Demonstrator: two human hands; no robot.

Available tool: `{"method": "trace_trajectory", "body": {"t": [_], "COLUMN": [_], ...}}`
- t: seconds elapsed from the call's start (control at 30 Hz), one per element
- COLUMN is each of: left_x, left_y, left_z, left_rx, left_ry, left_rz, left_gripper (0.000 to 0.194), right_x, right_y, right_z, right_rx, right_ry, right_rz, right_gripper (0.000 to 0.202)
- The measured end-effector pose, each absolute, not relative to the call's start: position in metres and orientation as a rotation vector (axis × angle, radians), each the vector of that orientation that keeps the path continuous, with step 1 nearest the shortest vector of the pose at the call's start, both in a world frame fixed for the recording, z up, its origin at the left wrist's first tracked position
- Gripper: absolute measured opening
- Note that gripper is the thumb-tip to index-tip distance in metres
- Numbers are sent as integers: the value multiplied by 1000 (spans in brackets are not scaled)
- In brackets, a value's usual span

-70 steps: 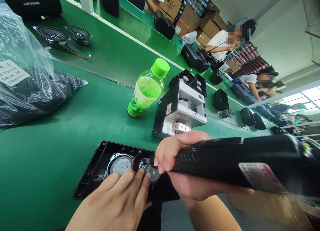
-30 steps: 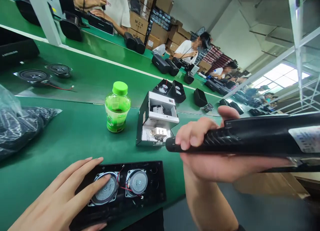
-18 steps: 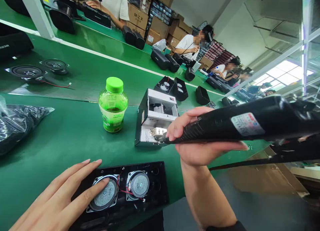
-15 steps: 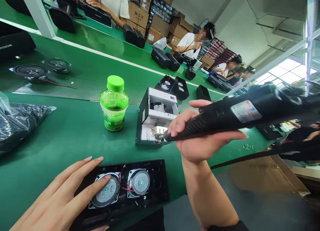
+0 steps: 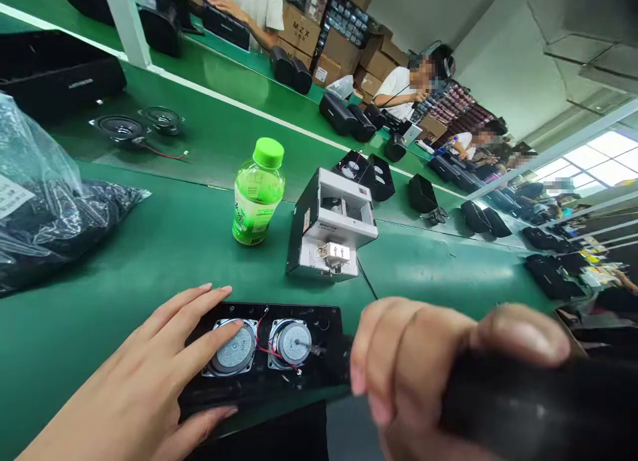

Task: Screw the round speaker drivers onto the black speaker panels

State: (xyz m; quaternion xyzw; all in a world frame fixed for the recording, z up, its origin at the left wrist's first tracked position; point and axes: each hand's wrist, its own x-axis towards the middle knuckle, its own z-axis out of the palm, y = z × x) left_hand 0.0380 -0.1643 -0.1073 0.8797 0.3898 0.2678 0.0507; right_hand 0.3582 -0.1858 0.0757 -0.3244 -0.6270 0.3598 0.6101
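Observation:
My left hand [image 5: 149,368] lies spread over the left end of a black speaker panel [image 5: 326,321], thumb by its near edge, index fingertip on the left speaker driver [image 5: 233,351]. Beside that driver sits a second speaker driver [image 5: 293,343], back side up; red and black wires run between them. My right hand [image 5: 419,355] is wrapped round a black electric screwdriver [image 5: 518,408], close to the camera and blurred. Its bit reaches over the right driver; whether the tip touches a screw I cannot tell. Behind the panel stands a screw feeder [image 5: 343,228] with a metal pick-up block.
A green-capped drink bottle [image 5: 259,195] stands left of the feeder. At left lie a clear plastic bag [image 5: 64,228] of black parts, loose speakers [image 5: 119,127] and a black housing [image 5: 60,79]. More speaker boxes [image 5: 366,175] line the bench behind, where other people [image 5: 409,82] work.
My right hand has brought the screwdriver from the feeder down and towards me, over the panel. My left hand stays on the panel. The view has shifted, with background things now further right.

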Motion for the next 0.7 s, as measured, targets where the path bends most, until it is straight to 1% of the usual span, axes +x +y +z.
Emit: {"method": "trace_trajectory", "body": {"t": [0.1,0.17,0.3,0.5,0.6,0.7], "left_x": [42,45,50,57,59,59], "left_y": [-166,-167,-167,-174,-176,-176], "left_z": [-101,-96,-88,-102,-110,-106], "left_rx": [2632,2612,2595,2380,2360,2358], "left_ry": [1201,1203,1169,1241,1253,1258], "left_rz": [792,798,856,873,862,857], "left_gripper": [76,79,90,80,80,81], "right_x": [347,341,336,340,343,343], "right_y": [-195,-195,-192,-185,-183,-183], "right_z": [63,53,41,38,36,33], "right_rx": [-628,-680,-696,-666,-664,-686], "right_ry": [-1585,-1606,-1563,-1604,-1611,-1603], "right_rz": [892,927,953,989,1011,1014], "right_gripper": [38,42,40,40,40,38]}}
